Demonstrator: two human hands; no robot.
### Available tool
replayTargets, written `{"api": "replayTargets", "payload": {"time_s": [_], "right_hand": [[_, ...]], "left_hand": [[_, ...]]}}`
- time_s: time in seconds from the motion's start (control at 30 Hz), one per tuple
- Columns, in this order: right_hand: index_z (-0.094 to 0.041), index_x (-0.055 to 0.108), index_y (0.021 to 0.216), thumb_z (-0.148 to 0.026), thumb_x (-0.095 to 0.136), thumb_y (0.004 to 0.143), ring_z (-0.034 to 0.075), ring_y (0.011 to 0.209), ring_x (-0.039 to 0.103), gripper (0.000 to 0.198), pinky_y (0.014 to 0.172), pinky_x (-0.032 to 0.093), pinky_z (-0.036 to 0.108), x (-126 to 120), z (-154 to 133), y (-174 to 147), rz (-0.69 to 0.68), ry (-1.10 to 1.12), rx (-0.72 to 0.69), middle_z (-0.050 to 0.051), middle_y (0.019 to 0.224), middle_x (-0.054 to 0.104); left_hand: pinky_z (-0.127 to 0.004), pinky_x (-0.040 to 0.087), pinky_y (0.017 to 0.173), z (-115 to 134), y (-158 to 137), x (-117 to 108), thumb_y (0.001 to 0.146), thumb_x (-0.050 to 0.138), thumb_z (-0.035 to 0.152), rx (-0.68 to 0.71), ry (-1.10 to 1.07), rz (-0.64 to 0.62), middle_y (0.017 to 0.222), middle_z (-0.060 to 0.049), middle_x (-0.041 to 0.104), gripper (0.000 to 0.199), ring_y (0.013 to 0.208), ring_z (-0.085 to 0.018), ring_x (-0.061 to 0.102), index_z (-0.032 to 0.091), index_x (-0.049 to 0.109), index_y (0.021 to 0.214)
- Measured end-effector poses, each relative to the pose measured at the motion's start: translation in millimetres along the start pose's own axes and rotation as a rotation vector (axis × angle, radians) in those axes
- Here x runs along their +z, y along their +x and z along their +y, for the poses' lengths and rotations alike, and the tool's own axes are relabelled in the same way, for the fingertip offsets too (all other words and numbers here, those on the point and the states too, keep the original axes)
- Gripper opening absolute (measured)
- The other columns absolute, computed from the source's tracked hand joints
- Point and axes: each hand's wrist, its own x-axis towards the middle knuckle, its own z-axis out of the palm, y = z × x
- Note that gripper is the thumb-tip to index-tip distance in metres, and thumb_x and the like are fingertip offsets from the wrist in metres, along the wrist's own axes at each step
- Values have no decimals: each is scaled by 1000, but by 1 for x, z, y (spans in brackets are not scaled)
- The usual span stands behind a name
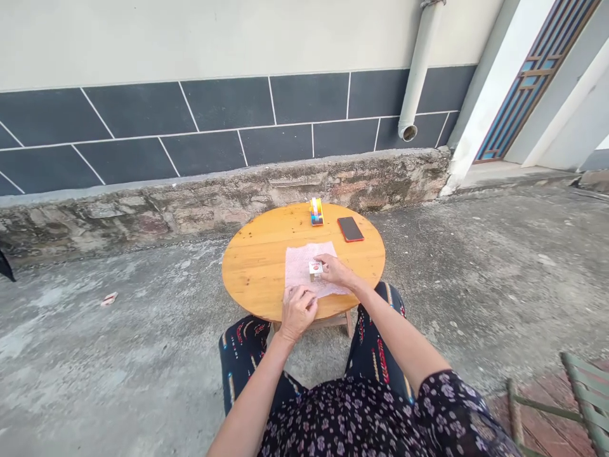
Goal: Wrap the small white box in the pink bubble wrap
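A thin pink sheet (297, 263) with a fine pattern lies on the round wooden table (252, 266); whether it is paper or cloth I cannot tell. On it sits a small white box (314, 268) with a red mark on top. My right hand (337, 271) grips the box from the right, thumb and fingers closed at its side. My left hand (299, 309) is at the sheet's near left corner, its fingers curled and closed on the edge. The fingertips are partly hidden.
Toward the table's far side stand a yellow tape dispenser (316, 212) and a dark phone (351, 229) with a red edge. Behind is a tiled wall (219, 108) with a drainpipe (419, 70). A green slatted chair (587, 393) is at lower right.
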Motion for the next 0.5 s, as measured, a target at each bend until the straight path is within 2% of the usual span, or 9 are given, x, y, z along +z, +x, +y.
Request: {"api": "replayTargets", "payload": {"time_s": [0.1,0.23,0.37,0.43,0.5], "right_hand": [[-18,57,123,-10,64,68,23,106,60,56,92,48,39,-5,-3,-2,1,11,2,11,124,60],[-19,56,125,-10,55,75,23,108,59,51,89,50,39,-30,-13,-18,27,31,5,12,129,57],[-21,57,123,-28,60,82,24,115,57,42,98,43,41,-55,-30,-41,-26,52,-62,9,125,61],[-22,55,126,-36,64,82,26,117,55,48,100,40,43,-59,-36,-47,-30,-9,-76,10,127,60],[-20,57,124,-34,68,79,27,113,57,49,98,40,44,-56,-37,-45,5,-87,-49,10,120,64]], "left_hand": [[-36,38,88,0,3,-4,81,58,17,-9,11,4,91,-3,66,9,87,-18,59,22,65,78],[-39,36,92,-5,17,-12,81,60,18,-32,22,18,100,-4,66,8,95,-20,58,23,66,80],[-41,36,92,-11,42,-20,80,62,18,-30,28,-21,103,-4,66,7,98,-22,58,24,67,80],[-41,36,93,-13,57,-21,81,62,19,-21,22,-68,105,-4,66,7,101,-22,57,24,67,82],[-41,35,94,-16,71,-19,81,61,20,-21,10,-116,107,-4,65,7,103,-22,56,24,67,83]]}}
